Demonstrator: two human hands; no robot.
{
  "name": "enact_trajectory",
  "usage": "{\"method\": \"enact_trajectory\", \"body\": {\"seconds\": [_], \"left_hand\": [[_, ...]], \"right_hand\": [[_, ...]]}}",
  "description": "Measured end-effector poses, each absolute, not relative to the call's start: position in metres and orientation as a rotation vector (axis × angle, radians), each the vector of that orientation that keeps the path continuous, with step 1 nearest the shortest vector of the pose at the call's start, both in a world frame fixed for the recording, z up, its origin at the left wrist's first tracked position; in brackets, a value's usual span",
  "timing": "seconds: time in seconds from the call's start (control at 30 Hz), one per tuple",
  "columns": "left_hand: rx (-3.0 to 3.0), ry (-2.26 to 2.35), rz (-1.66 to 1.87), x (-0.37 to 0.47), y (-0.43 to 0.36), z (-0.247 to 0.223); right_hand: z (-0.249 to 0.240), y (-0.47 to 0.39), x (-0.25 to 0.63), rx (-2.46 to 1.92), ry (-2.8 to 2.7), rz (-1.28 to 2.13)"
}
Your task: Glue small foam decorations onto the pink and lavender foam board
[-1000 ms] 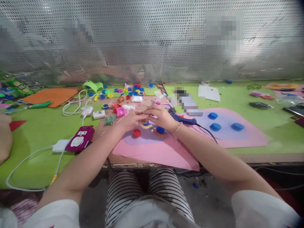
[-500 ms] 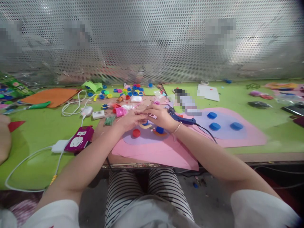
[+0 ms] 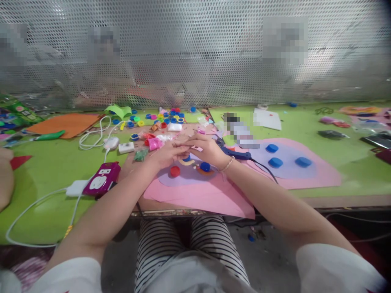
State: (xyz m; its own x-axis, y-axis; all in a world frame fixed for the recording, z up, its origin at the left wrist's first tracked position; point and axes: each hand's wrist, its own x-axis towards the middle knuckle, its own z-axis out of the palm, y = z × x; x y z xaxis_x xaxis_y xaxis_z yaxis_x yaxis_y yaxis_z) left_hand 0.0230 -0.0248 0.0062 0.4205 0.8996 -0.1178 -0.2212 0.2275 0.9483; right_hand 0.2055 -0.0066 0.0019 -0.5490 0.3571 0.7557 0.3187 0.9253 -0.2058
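Observation:
My left hand (image 3: 166,155) and my right hand (image 3: 207,150) meet above a purple paper shape (image 3: 171,179) on pink paper (image 3: 195,197). Their fingers are bent and pressed together at the tips; whatever lies between them is hidden. Just beneath the fingertips are a blue bottle cap (image 3: 186,158), partly covered, and a pale yellow curved strip (image 3: 187,163). A red cap (image 3: 175,171) lies nearer me. To the right, another blue cap (image 3: 205,167) touches an orange piece (image 3: 205,172). Beyond my right wrist rests a dark blue glue gun (image 3: 236,153) with a black cord.
Blue caps (image 3: 275,162) sit on a second purple-and-pink paper (image 3: 326,175) at right. Loose caps (image 3: 165,121) lie at the back before a perforated metal panel (image 3: 195,53). A magenta power socket (image 3: 104,179) with white cables is at left, near another person's arm (image 3: 5,179).
My hands keep nearly the same place and pose, fingertips still together. The view has shifted very slightly; the things on the table look unchanged.

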Motion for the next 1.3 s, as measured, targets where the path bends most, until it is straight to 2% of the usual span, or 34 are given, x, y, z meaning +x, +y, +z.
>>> {"method": "enact_trajectory", "body": {"seconds": [1.3], "left_hand": [[1.301, 1.055, 1.021, 0.0207, -0.0187, 0.0019]], "right_hand": [[0.0042, -0.0069, 0.2059, -0.629, -2.057, 0.104]]}}
